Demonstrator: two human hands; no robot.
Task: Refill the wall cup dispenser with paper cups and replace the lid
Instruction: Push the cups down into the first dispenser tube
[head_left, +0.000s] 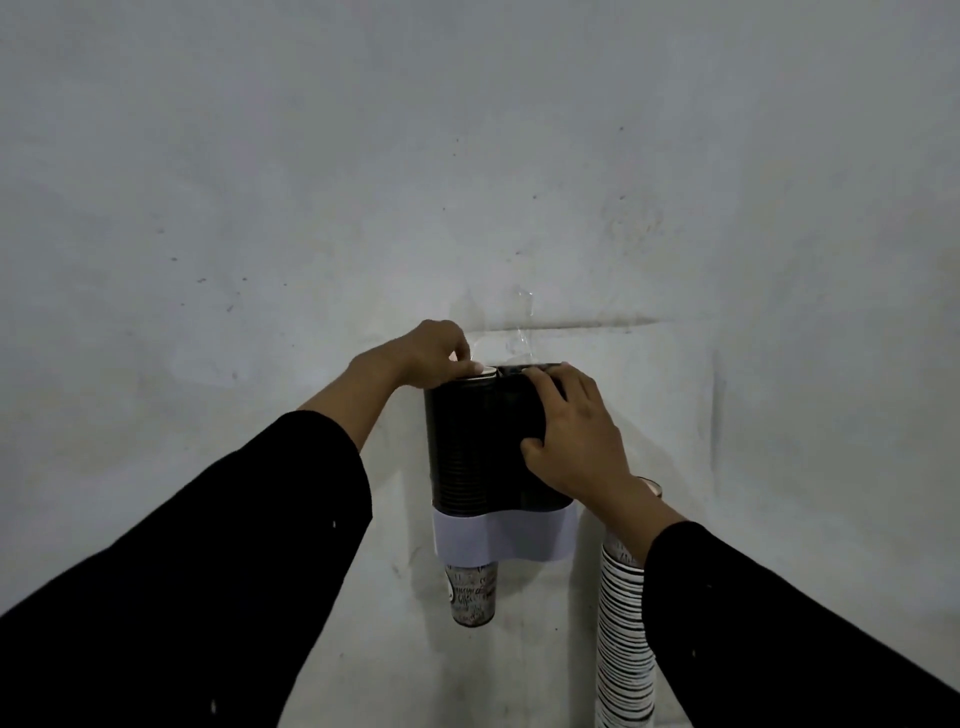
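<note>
A dark twin-tube cup dispenser (467, 447) with a pale band at its bottom hangs on the wall. My left hand (434, 353) rests on top of the left tube, fingertips pinching the white rim of the topmost paper cup (480, 371). My right hand (574, 431) wraps around the front of the right tube, fingers over its top edge. A printed paper cup (471, 592) pokes out below the left tube. No lid can be made out.
A tall stack of striped paper cups (623, 639) stands to the right below the dispenser, partly behind my right sleeve. Clear tape (522, 332) sticks to the grey wall (467, 156) above the dispenser.
</note>
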